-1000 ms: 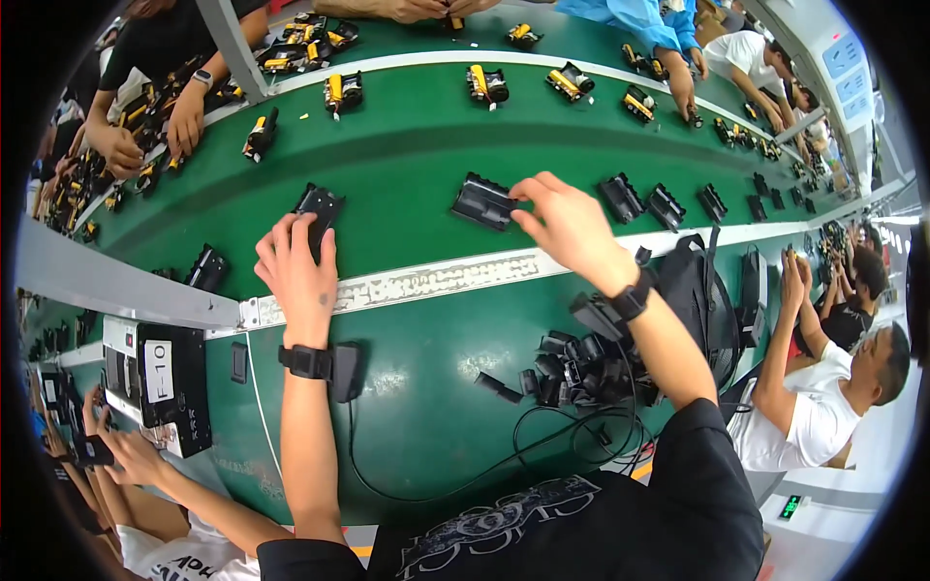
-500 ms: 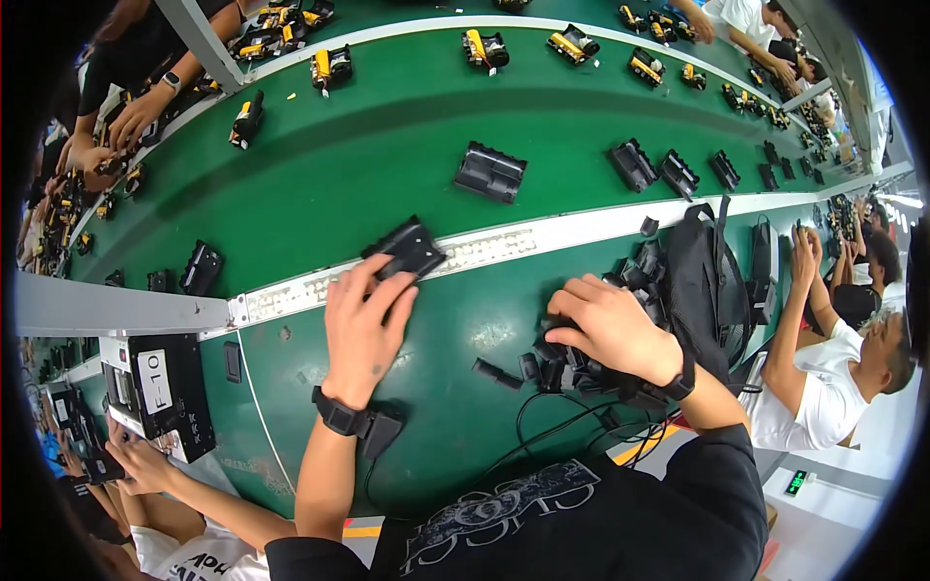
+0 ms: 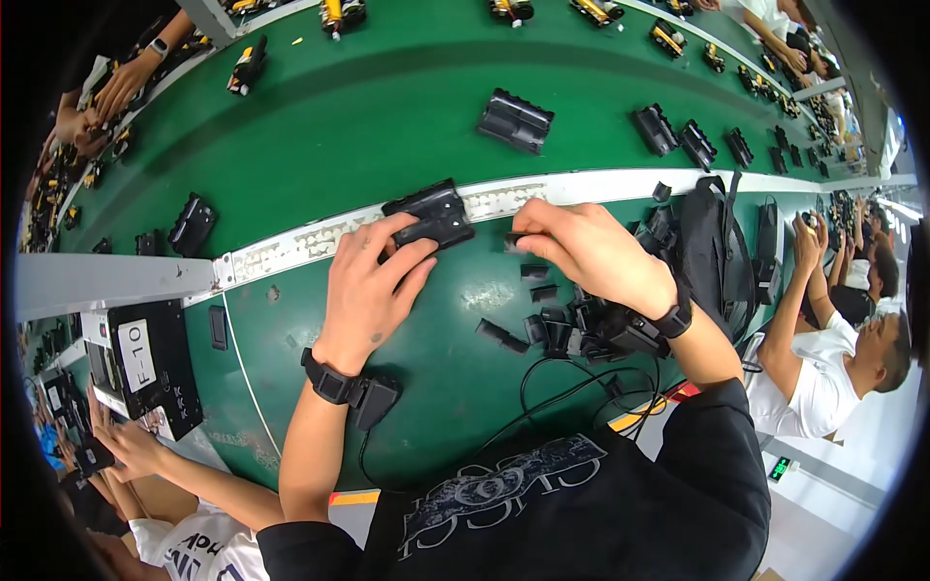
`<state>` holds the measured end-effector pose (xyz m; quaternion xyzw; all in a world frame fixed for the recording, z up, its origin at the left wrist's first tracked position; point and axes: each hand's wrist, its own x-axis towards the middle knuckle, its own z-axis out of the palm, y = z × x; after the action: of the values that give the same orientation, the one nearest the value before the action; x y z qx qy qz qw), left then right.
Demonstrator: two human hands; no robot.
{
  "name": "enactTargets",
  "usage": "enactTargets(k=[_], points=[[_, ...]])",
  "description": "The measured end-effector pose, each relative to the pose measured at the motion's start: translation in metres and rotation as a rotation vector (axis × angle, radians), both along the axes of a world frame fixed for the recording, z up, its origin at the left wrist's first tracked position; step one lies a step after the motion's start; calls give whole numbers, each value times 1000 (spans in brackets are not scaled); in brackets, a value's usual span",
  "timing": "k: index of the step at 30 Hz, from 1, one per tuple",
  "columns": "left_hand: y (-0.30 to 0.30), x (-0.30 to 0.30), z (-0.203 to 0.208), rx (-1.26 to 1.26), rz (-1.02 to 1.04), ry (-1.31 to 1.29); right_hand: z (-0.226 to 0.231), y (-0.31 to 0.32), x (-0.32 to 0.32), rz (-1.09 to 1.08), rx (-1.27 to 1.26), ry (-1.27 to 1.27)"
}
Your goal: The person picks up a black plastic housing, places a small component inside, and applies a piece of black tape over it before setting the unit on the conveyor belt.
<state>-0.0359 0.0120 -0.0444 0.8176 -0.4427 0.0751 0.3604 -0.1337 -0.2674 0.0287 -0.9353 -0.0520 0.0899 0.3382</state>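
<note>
Nearest: heap of small black parts [image 3: 581,329] on the green worktop [image 3: 441,344]. Right hand [image 3: 596,254] was at this heap half a second ago; it is now clear of it, thumb and forefinger pinched together on a small dark piece [image 3: 515,243].

Left hand [image 3: 363,295] half-curled, thumb spread, fingers on the near left end of a black housing [image 3: 434,215]. Housing was beyond the rail a second ago; it now lies tilted across the white rail [image 3: 315,242], overhanging the worktop side. Meaning, as judged: shell and small piece are near each other, apart, one per hand.

Containers: black backpack [image 3: 712,252] beside the heap, contents not visible. Held housing is a shell; whether anything sits inside cannot be told.

Beyond the rail: a further housing [image 3: 516,121] on the green surface, others to its right. Farthest: yellow-and-black assemblies [image 3: 668,38], spaced apart.
</note>
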Motion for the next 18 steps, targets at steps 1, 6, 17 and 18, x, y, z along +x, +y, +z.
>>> enactTargets(k=[1, 6, 17, 18], points=[[0, 0, 1, 5, -21, 6, 1, 5, 4, -29, 23, 65], [3, 1, 2, 39, -104, 6, -4, 23, 25, 125, -90, -266], [6, 3, 1, 37, -106, 22, -24, 47, 44, 99, -274, -387], [6, 3, 1, 36, -108, 26, -23, 49, 45, 100, -273, -382]])
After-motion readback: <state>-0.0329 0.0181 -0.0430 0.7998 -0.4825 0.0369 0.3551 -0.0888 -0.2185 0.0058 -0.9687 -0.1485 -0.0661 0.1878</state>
